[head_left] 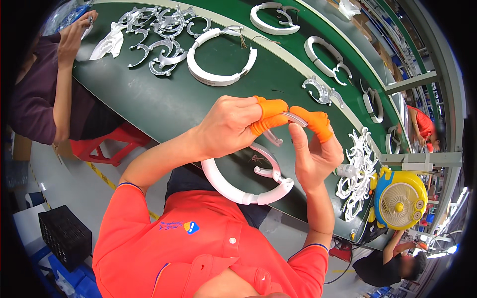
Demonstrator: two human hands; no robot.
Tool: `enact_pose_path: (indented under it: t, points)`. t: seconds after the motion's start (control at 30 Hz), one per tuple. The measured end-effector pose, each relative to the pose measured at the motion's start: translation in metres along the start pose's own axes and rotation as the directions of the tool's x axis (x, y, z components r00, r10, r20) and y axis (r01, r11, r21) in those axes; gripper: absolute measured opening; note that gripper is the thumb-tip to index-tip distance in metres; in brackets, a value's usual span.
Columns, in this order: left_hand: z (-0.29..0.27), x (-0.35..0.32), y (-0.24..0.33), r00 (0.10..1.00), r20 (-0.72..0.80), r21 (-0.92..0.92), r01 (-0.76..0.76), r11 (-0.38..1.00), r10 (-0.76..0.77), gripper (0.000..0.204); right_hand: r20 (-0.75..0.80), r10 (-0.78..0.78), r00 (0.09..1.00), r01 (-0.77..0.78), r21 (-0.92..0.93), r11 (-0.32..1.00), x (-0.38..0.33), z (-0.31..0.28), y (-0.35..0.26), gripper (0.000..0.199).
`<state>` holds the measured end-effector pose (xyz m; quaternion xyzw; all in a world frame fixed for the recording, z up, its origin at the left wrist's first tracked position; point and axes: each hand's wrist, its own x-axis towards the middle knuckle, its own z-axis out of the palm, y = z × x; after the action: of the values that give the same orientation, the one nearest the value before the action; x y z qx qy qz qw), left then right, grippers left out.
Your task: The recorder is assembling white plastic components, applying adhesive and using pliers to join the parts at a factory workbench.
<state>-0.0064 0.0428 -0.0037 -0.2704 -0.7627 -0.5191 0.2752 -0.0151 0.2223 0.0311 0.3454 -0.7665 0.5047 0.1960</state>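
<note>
- Pinching: left hand (226, 126) and right hand (313, 149), both clenched on thin clear strip (293, 118) (orange fingertip covers).
- Risk: strip could slip between fingertips, dropping onto white ring (238, 191) beneath.

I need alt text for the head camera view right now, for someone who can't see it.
Both hands, left hand and right hand, wearing orange finger cots, pinch a small clear curved plastic piece above a green workbench. A white C-shaped plastic ring lies beneath them; more white rings, grey curved parts and a yellow desk fan sit around.
</note>
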Motion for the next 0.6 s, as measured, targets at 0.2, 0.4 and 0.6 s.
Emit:
enact_pose_path:
  t: [0.2, 0.4, 0.6]
  points:
    - [-0.003, 0.007, 0.004, 0.981, 0.066, -0.274, 0.194, 0.942, -0.183, 0.024, -0.051, 0.162, 0.986, -0.162, 0.004, 0.987, 0.001, 0.0, 0.001, 0.017]
    - [-0.008, -0.001, -0.006, 0.958, 0.123, -0.15, 0.275, 0.95, -0.258, 0.025, -0.003, 0.322, 0.947, -0.317, 0.171, 0.933, 0.005, 0.009, 0.009, 0.017]
    - [-0.011, -0.002, 0.003, 0.905, 0.166, -0.209, 0.421, 0.883, -0.392, 0.032, 0.001, 0.414, 0.91, -0.41, 0.144, 0.901, 0.005, 0.002, 0.009, 0.018]
